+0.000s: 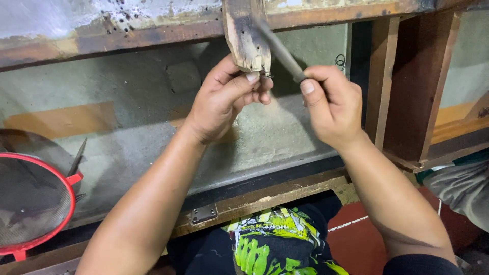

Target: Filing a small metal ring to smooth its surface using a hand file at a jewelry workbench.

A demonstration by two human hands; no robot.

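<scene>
Nearest the camera is the person's lap in dark cloth with a bright yellow-green print (270, 239), above a red floor with a white line (351, 239). Just beyond runs the worn wooden front edge of the surface (265, 196), with a small metal hinge plate (204, 214) screwed to it. To the left a round red-rimmed wire mesh sieve (31, 203) rests on the grey, dusty tray-like surface (153, 142), and a thin dark pointed tool (77, 158) lies just beside its rim.

Further in, both forearms reach up toward a scarred, burnt wooden peg (248, 35) that juts down from the bench's upper rail. The left hand (224, 102) is clenched around a tiny metal piece (266, 75), thumb and forefinger pinching it against the peg's lower tip; the piece is too small to tell its shape. The right hand (331, 104) is closed around the handle end of a slim grey metal file (280, 48), whose blade slants up across the peg and blurs a little.

Filing well here seems to call for bracing the piece hard against the wood, with the blade at a steady angle and the left fingers (252, 77) kept clear of the stroke.

Farthest back stands a brown wooden upright (412, 86).
</scene>
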